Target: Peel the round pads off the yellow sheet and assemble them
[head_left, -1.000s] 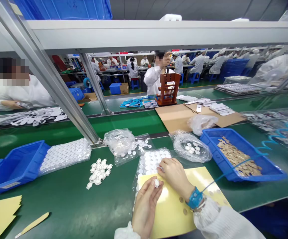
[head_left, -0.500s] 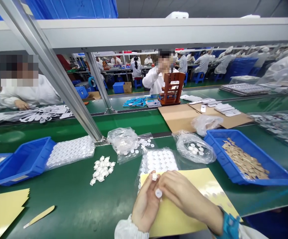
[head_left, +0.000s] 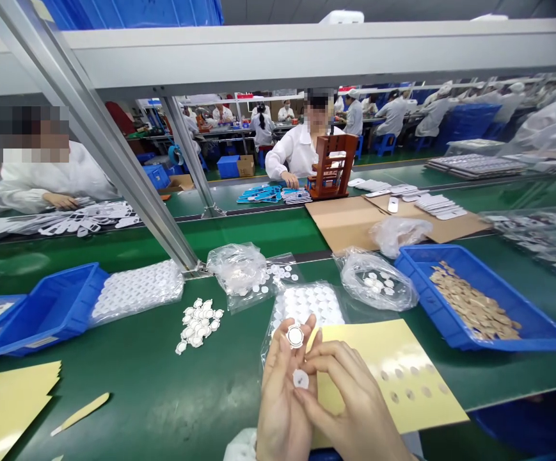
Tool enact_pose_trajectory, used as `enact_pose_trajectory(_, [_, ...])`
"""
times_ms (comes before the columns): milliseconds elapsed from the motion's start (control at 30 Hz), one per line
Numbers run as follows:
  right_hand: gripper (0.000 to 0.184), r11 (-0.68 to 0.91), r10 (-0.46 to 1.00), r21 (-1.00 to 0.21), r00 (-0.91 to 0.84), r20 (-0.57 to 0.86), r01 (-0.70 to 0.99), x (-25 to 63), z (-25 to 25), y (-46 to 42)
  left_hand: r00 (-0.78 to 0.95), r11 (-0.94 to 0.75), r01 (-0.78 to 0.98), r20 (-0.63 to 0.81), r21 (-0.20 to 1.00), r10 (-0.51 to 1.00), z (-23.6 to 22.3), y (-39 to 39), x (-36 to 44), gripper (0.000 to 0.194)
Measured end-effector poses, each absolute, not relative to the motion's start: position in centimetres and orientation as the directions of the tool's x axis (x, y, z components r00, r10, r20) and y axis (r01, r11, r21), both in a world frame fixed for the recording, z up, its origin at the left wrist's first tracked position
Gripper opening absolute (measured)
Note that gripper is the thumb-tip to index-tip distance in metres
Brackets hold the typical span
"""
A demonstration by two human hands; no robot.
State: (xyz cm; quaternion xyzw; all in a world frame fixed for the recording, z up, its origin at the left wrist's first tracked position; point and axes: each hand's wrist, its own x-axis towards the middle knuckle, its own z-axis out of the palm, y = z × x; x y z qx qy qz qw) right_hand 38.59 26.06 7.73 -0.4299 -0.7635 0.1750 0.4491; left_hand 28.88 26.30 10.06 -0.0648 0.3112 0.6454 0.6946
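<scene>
Left hand (head_left: 278, 398): our grip pinches a rimmed white disc (head_left: 295, 335), lower centre, likely keeping its face clear.
Right hand (head_left: 352, 390): ours pinches a translucent disc (head_left: 301, 379).

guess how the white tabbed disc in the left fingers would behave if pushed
The white tabbed disc, held in the left hand, is probably light, being small. It looks stiff, showing no visible bend. Its tabbed outline would likely hinder rolling.

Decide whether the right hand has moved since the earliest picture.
Yes. The right hand has moved back toward the wearer, away from the bagged white discs by the yellow sheet.
</scene>
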Motion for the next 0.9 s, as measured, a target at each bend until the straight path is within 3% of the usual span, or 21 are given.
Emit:
enact_pose_trajectory(167, [0.012,0.722,0.647,-0.467,-0.259,0.717,0.511,39.9,9.6,26.3,0.004,0.183,-0.891,-0.395,0.415,0.919,10.1,25.5,28.4,0.023])
enact_pose_trajectory(333, [0.017,0.769,0.580,-0.378,-0.314,0.752,0.515,41.7,12.3,27.0,0.074,0.258,-0.809,-0.344,0.528,0.936,10.2,24.9,27.7,0.022])
enact_pose_trajectory(567, [0.017,0.801,0.543,-0.329,-0.374,0.752,0.500,41.5,13.7,27.5,0.175,0.349,-0.740,-0.337,0.575,0.925,9.9,24.4,27.5,0.025])
enact_pose_trajectory(900, [0.020,0.809,0.528,-0.303,-0.395,0.752,0.503,41.8,13.8,27.4,0.175,0.363,-0.725,-0.354,0.585,0.919,9.7,24.3,27.6,0.027])
